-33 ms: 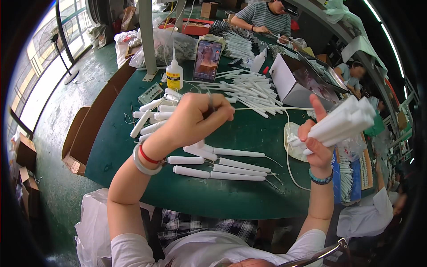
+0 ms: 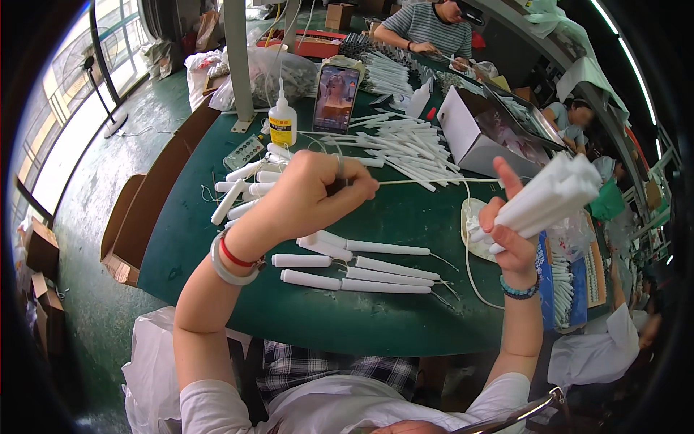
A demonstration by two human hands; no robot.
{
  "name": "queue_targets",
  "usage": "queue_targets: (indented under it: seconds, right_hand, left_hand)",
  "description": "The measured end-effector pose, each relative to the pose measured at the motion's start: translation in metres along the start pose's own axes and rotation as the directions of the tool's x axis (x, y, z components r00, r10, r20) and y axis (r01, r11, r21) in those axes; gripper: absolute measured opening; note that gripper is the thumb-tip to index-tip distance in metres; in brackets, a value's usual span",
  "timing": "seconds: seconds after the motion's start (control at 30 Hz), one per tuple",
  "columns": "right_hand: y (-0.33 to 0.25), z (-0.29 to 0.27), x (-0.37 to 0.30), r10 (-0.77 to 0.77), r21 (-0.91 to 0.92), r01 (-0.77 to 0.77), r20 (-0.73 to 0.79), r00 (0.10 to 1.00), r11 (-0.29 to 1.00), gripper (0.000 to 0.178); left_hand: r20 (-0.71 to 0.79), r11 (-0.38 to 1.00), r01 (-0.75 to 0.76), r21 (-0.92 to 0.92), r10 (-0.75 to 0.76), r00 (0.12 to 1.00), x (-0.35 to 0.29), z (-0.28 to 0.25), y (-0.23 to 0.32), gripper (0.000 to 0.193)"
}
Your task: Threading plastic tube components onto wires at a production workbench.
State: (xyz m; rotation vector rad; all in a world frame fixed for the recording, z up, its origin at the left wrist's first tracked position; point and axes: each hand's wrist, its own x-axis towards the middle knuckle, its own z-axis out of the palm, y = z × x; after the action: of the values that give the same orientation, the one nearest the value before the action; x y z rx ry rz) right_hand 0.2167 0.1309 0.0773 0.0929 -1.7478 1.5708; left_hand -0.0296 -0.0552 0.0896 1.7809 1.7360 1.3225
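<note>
My left hand is closed over the middle of the green table, its thumb and fingertips pinched on a thin pale cord. The cord runs taut to the right, toward the raised index finger of my right hand; how it ends there is unclear. Held upright and tilted in my right hand is a bundle of white tubes, slightly blurred. Below my hands lie several white tubes with thin wires at their ends. More short, thick white tubes lie beside my left wrist.
A glue bottle, a phone and a grey button pad stand or lie farther back. Slim white sticks are heaped near a white box. A blue box is at right. Another person works across the table.
My right hand and its bundle have shifted slightly left and down. My left hand has dipped a little, and the cord's left end with it.
</note>
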Motion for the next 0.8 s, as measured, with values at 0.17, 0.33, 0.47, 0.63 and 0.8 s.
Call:
queue_targets:
  seconds: [0.17,0.33,0.47,0.63,0.8]
  right_hand:
    - [0.016,-0.006,-0.019,0.338,-0.192,-0.334,-0.012,0.941,0.923,0.078]
    - [0.022,-0.011,-0.029,0.427,-0.391,-0.436,-0.115,0.897,0.811,0.063]
    - [0.024,0.0,-0.032,0.405,-0.118,-0.42,-0.131,0.905,0.9,0.07]
    - [0.027,0.001,-0.035,0.335,0.135,-0.315,-0.163,0.928,0.939,0.076]
    - [0.021,-0.011,-0.039,0.551,-0.083,-0.553,-0.051,0.833,0.829,0.057]
  left_hand:
    - [0.041,0.938,-0.154,0.309,0.148,0.988,-0.004,0.0,-0.014,0.014]
    - [0.109,0.979,-0.07,0.193,0.049,0.993,-0.003,0.013,-0.006,0.018]
    - [0.008,0.992,-0.077,0.099,0.076,0.997,-0.005,0.021,-0.02,0.017]
    - [-0.036,0.989,0.149,-0.011,-0.149,0.988,-0.003,0.022,-0.018,0.013]
    - [-0.028,0.977,0.193,-0.089,-0.196,0.98,-0.004,0.012,-0.021,0.013]
